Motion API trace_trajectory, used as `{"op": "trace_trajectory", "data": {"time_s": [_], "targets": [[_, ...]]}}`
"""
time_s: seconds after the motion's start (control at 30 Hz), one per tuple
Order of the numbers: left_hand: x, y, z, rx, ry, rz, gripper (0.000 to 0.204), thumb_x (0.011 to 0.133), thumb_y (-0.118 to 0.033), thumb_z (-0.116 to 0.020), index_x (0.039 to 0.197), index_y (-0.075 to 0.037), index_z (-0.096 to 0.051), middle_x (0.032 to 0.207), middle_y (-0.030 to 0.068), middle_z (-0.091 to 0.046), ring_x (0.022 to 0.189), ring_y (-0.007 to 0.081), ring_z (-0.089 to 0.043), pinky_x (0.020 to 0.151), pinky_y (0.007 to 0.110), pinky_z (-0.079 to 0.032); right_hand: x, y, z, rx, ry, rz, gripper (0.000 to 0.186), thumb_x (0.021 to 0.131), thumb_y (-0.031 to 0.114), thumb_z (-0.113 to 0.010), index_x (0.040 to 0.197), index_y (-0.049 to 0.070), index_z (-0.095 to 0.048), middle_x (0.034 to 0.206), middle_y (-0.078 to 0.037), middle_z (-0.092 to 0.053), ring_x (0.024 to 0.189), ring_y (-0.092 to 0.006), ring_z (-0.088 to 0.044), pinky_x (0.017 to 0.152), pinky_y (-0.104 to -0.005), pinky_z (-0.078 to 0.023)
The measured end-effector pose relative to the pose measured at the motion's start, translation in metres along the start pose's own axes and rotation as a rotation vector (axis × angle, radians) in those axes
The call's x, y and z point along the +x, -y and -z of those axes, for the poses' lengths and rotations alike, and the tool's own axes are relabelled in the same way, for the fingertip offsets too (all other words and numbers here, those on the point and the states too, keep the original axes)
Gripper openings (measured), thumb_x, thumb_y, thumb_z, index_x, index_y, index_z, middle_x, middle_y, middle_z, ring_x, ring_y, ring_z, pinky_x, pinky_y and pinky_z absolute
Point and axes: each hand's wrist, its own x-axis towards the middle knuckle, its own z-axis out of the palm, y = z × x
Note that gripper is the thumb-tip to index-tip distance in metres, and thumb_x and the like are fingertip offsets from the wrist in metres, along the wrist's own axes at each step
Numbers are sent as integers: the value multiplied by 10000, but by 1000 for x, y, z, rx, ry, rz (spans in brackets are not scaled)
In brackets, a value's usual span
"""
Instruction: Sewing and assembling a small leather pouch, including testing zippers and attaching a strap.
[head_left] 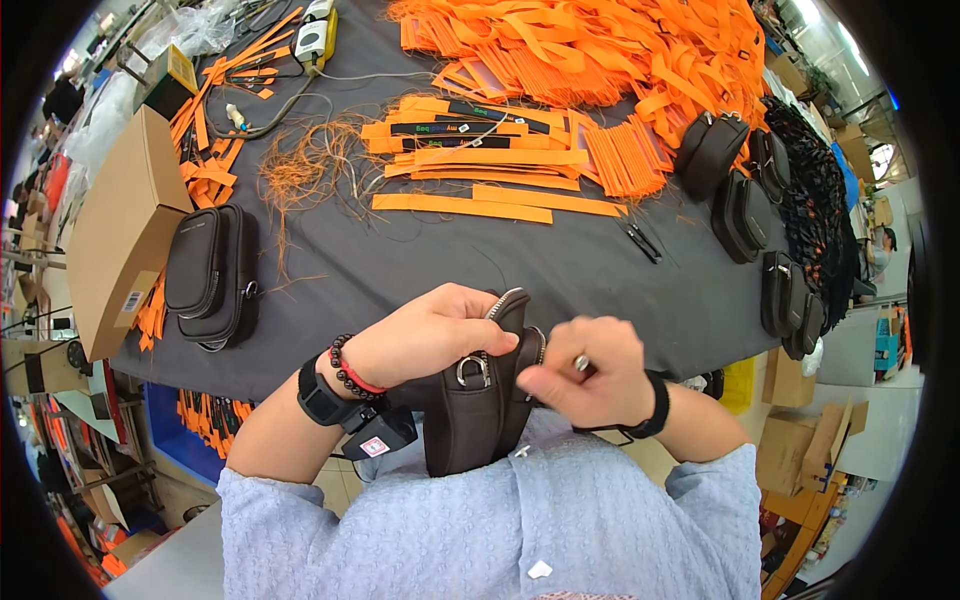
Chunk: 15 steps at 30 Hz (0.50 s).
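Observation:
Close to my body, a dark brown zippered bag (465, 425) stands upright with a metal D-ring on its side. My left hand (435, 335) is closed on its top edge, the thumb pressed near the open end of a silver zipper. Beside the bag, my right hand (600, 375) is curled into a fist around a slim tool with a round metal end (582, 363). Most of that tool is hidden by my fingers, so its kind does not show. The right thumb points toward the bag's second zipper.
On the grey-covered table, orange straps (560, 50) pile up at the back, with cut strips (470, 170) before them. Small black snips (640, 242) lie right of centre. Similar bags stand at right (740, 215) and left (212, 275), near a cardboard box (130, 230).

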Motion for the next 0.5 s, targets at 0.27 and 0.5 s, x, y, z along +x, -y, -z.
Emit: {"op": "trace_trajectory", "data": {"time_s": [0.27,0.5], "targets": [[1,1,2,55,-24,-10,190,904,-82,-600,1032,17,-700,913,-4,-693,792,30,-591,744,205,-481,3,26,16,-176,63,-212,272,771,72,-807,1005,32,-673,834,-59,-570,599,-121,-541,523,-267,-435],[2,3,0,60,-30,-50,194,870,-76,-587,989,25,-702,878,-7,-683,772,28,-576,709,204,-463,-4,17,-3,-299,22,-27,202,792,34,-761,963,38,-654,835,-75,-561,604,-208,-583,517,-297,-460]]}}
